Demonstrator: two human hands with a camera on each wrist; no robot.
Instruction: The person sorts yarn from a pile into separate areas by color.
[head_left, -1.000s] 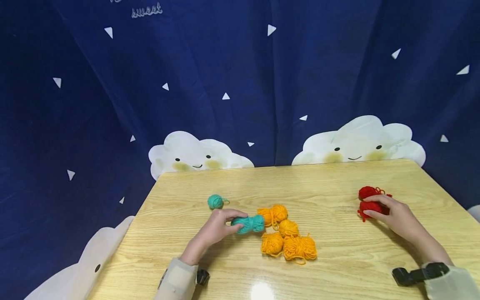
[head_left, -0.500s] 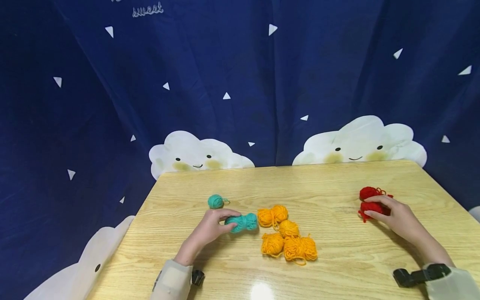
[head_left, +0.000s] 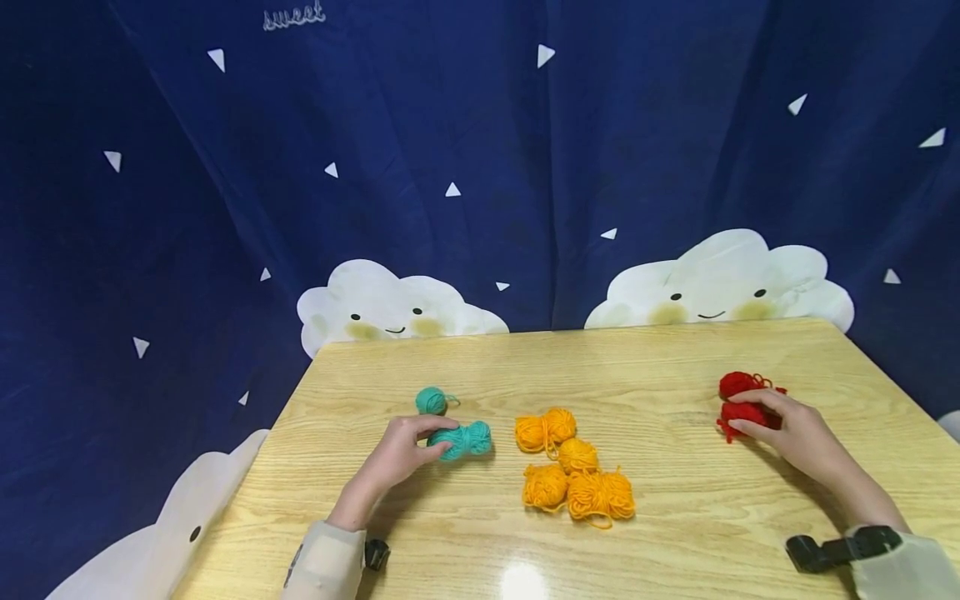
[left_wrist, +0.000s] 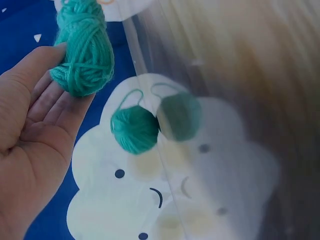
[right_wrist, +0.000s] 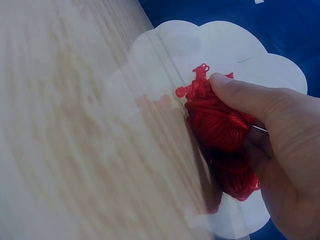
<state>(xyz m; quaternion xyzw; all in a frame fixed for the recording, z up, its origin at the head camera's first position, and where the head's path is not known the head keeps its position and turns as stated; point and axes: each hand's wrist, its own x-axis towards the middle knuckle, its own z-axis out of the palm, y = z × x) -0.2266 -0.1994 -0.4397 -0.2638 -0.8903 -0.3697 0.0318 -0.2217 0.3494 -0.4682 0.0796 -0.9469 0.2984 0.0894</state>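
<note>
My left hand (head_left: 397,450) pinches one end of a teal yarn skein (head_left: 472,439), tied in at its middle. In the left wrist view the thumb presses one side of the skein (left_wrist: 85,55), fingers behind it. Just beyond it on the table lies a small round teal yarn ball (head_left: 431,401) with a loose tail. On the right side, my right hand (head_left: 795,429) holds a red yarn bundle (head_left: 742,417) between thumb and fingers, low at the tabletop. A second red yarn bundle (head_left: 735,384) lies right behind it, partly hidden by the hand in the right wrist view.
Several orange yarn bundles (head_left: 577,457) lie grouped mid-table, between the two hands. The wooden table (head_left: 675,550) ends at the back against a dark blue curtain (head_left: 495,125) printed with white clouds and triangles.
My left hand has drawn the teal skein leftward, away from the orange bundles and nearer the small teal ball. The right hand and red bundles stay where they were.
</note>
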